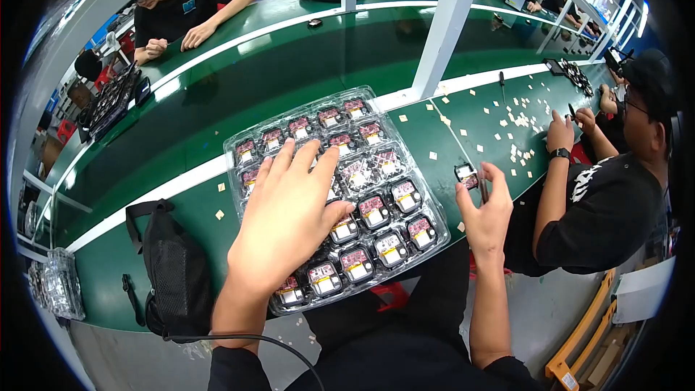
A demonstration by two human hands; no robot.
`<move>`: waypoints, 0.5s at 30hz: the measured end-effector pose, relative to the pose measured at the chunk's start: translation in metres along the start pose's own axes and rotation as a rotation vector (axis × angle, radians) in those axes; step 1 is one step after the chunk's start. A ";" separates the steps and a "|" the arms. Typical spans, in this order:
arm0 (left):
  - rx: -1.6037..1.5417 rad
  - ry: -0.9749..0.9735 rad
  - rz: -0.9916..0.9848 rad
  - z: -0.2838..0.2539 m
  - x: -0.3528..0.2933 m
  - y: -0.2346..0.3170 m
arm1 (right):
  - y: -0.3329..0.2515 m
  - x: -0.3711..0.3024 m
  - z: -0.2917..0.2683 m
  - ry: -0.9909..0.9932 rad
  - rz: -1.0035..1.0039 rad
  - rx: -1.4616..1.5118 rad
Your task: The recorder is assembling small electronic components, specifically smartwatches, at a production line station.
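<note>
My left hand lies with fingers spread over a clear plastic tray. The tray's pockets hold several small square black-framed devices, such as one device with red circuitry, a white block and a yellow strip. Part of the tray is hidden under this hand. Two pockets near its middle look to hold only clear plastic. To the right of the tray, my right hand pinches a similar small square device between thumb and fingers, just above the green table. The tray's near edge reaches past the table edge, over my lap.
A black bag lies left of the tray, beside stacked clear trays. Small pale square pieces and a screwdriver are scattered on the right. A co-worker sits close at right. A white post rises behind; a green conveyor belt runs beyond.
</note>
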State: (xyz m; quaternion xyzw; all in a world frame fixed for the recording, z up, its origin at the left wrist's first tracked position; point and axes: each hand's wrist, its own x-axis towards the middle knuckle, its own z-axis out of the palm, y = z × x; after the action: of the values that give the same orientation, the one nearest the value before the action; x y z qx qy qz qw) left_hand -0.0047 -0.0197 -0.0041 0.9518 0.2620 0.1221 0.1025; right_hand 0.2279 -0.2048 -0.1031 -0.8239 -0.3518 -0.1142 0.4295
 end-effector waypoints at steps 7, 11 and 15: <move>-0.735 0.037 0.266 -0.040 -0.021 0.043 | -0.073 -0.028 -0.042 -0.221 -0.280 0.873; -0.920 -0.071 0.310 -0.034 -0.016 0.038 | -0.096 -0.032 -0.043 -0.280 -0.412 0.938; -1.157 -0.167 0.260 -0.032 -0.015 0.037 | -0.098 -0.030 -0.041 -0.289 -0.442 0.941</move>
State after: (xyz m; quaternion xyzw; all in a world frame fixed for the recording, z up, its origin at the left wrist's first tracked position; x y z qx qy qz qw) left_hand -0.0085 -0.0545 0.0334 0.7720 0.0255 0.1812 0.6087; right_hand 0.1439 -0.2140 -0.0314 -0.4562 -0.5853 0.0826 0.6652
